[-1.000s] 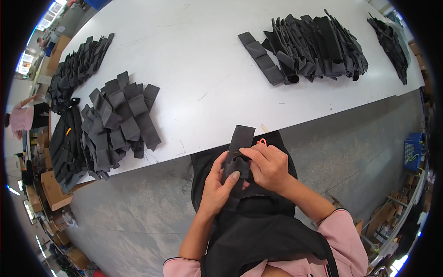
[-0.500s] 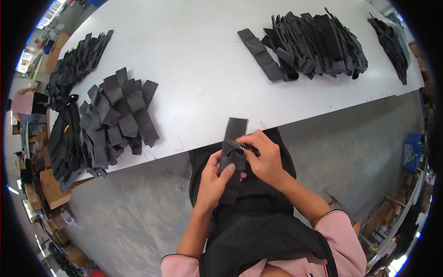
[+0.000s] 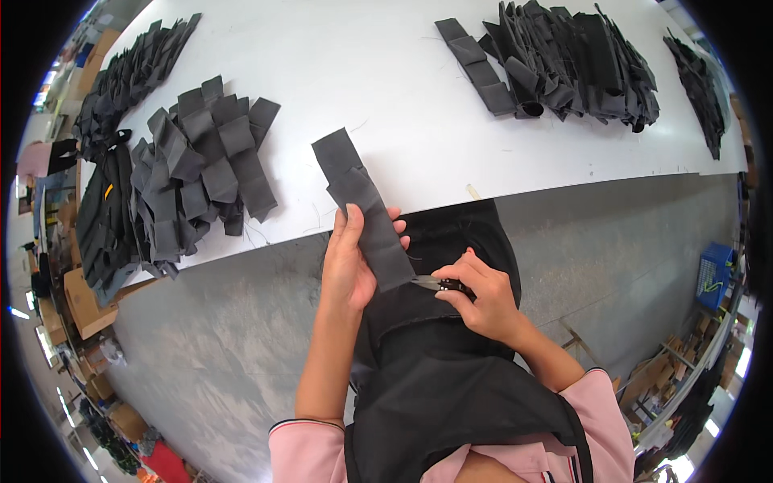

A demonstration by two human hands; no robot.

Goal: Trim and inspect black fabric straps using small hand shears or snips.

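My left hand (image 3: 352, 253) grips a dark grey fabric strip (image 3: 373, 221), thumb on top and fingers behind it. The strip slants from over the white table (image 3: 386, 88) down toward my lap, with fold lines across it. In my right hand (image 3: 485, 298) is a pair of small black-handled thread snips (image 3: 449, 285). Their metal blades point left and meet the lower right corner of the strip. I cannot tell whether a thread lies between the blades.
A loose pile of similar strips (image 3: 209, 161) lies on the table's left, beside folded black fabric (image 3: 109, 209). A bundled row of strips (image 3: 572, 68) lies far right. A blue crate (image 3: 713, 275) stands on the floor at right. Someone in pink (image 3: 36, 159) is at far left.
The strip has moved up and left and turned, its far end now leaning left. The snips have gone from its upper part to its lower corner. The view has shifted slightly.
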